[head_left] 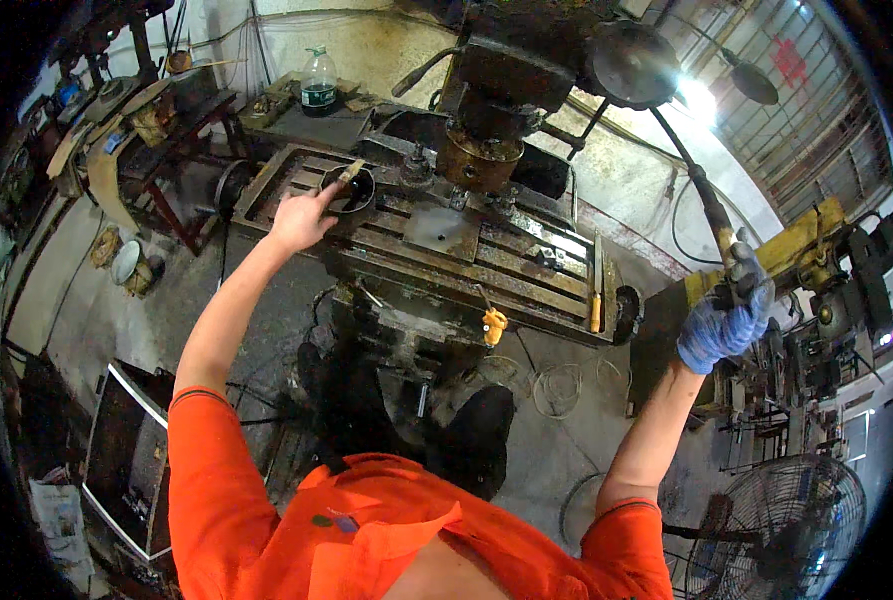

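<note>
My bare left hand (304,218) is over the left end of the machine table (541,300). Its fingers close on what looks like a small brush (352,171) with a pale end, at a dark round bowl (364,196). The bowl stands on the table. My right hand (731,310), in a blue glove, is wrapped round the end of a long dark lever (706,195) that slopes down from the machine head. Between my hands, under the spindle (458,195), lies a flat grey metal plate (436,229) with a small dark hole.
A yellow-handled tool (493,325) sticks out at the table's front edge. A file with a yellow handle (595,312) lies at its right end. Behind the left end stands a large clear bottle (318,85). A caged fan (781,530) is at lower right, an open box (126,455) at lower left.
</note>
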{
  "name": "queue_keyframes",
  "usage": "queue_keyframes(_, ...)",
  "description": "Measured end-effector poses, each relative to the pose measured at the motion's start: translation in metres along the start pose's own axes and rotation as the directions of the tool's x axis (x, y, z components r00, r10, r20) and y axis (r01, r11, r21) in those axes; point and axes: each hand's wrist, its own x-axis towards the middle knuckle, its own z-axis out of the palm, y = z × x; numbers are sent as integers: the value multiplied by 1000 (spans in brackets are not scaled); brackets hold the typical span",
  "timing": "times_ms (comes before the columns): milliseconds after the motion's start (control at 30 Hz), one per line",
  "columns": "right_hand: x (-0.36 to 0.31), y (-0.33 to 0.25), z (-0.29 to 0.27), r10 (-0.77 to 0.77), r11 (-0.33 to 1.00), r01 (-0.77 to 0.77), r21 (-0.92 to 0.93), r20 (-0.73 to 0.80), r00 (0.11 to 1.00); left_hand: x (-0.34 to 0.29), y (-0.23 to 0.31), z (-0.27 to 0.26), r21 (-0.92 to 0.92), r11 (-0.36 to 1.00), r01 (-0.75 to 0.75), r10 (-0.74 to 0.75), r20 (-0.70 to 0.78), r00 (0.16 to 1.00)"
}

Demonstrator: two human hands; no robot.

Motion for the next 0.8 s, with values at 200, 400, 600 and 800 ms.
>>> queue_keyframes(200,7,8,-14,29,992,-35,119,53,998,5,-14,16,-542,834,104,-249,-202,947)
queue_keyframes(400,-9,0,0,120,992,-122,-7,-132,984,37,74,48,-786,599,149,-298,-46,954)
queue_keyframes(600,-6,-3,-1,133,991,-134,-20,-53,990,77,125,73,-693,701,166,-360,-143,922)
queue_keyframes(800,-15,-7,0,223,975,-220,33,-92,971,75,133,71,-671,721,172,-328,-112,938)
